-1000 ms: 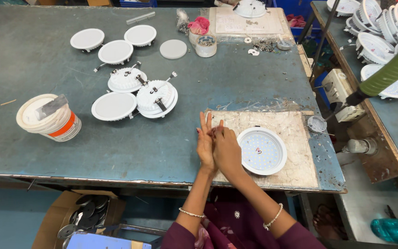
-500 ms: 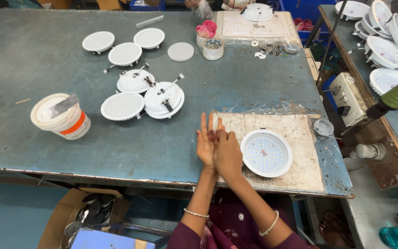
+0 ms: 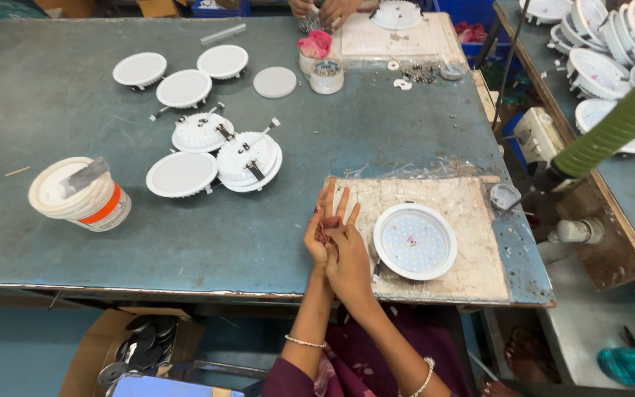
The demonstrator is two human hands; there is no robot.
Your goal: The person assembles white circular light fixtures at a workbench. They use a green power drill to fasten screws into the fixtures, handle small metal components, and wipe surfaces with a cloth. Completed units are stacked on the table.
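Worn blue-green paint covers the long bench (image 3: 53, 103), which runs from the near edge to a second work spot at the far end. At the near edge lies a pale, scuffed work mat (image 3: 472, 220), and on it a round white lamp housing (image 3: 414, 240) sits face up, its disc of small light points exposed and no cover over it. Just left of the housing, over the mat's edge, the left hand (image 3: 320, 237) is raised with its fingers spread and the palm turned toward the right hand (image 3: 348, 263), which presses against it; something small may be pinched between them, but I cannot tell whether either hand grips anything.

Judging by how things lie, the housing on the mat is not yet closed up. Further left, two finished-looking lamps (image 3: 228, 153) lie backs up with their spring clips showing, while four others (image 3: 182, 174) lie smooth white face up, and a loose flat diffuser disc (image 3: 275, 81) rests apart from them.

A white tub (image 3: 79, 195) with an orange band stands near the left end of the bench. Under the bench an open cardboard box (image 3: 104, 345) holds dark round discs. At the far end another person's hands (image 3: 323, 9) work beside a small clear jar (image 3: 326, 76) and a second mat. More white housings (image 3: 604, 66) are stacked on the neighbouring bench to the right.
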